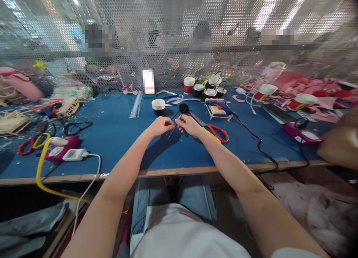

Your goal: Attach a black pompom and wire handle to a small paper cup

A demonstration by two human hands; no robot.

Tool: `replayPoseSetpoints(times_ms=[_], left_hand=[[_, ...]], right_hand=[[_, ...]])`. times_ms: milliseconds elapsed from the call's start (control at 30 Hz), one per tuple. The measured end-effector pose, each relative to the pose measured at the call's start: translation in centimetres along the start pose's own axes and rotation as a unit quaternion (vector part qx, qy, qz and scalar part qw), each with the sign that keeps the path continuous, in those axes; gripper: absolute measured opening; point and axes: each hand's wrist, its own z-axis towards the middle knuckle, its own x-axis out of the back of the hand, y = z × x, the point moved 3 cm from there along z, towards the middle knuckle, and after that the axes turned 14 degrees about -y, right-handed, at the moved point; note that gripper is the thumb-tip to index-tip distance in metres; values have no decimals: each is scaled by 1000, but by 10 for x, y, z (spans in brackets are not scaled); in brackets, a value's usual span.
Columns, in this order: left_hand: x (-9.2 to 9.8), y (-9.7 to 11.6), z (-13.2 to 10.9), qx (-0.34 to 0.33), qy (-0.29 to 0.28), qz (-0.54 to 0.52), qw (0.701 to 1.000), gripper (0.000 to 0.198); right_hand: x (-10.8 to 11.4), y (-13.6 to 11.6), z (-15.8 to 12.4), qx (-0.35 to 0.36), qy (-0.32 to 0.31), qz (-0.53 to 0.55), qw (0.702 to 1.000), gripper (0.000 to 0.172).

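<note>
Both my hands meet over the blue table, just past its middle. My left hand is closed in a pinch on a thin dark wire or strip that slants down between the hands. My right hand is also closed, pinching the upper part of the same thin piece. A small black round lid lies just beyond my fingers. A black paper cup with a white rim stands behind my left hand. Red-handled scissors lie right beside my right wrist.
A blue glue gun rests on a stick stand, its black cord trailing off the front edge. Several black and red cups stand at the back by a perforated screen. Power strips and chargers lie left. Another person's arm enters at right.
</note>
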Motion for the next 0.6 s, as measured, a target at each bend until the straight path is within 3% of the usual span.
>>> replayPoseSetpoints(times_ms=[133, 333, 600], left_hand=[[0, 4, 0, 20, 32, 86, 996, 23], [-5, 7, 1, 31, 56, 84, 994, 22], [-11, -1, 4, 18, 44, -80, 996, 28]], right_hand=[[2, -2, -2, -20, 29, -73, 997, 20], [1, -6, -3, -29, 69, -111, 991, 20], [-2, -9, -4, 42, 0, -15, 999, 20]])
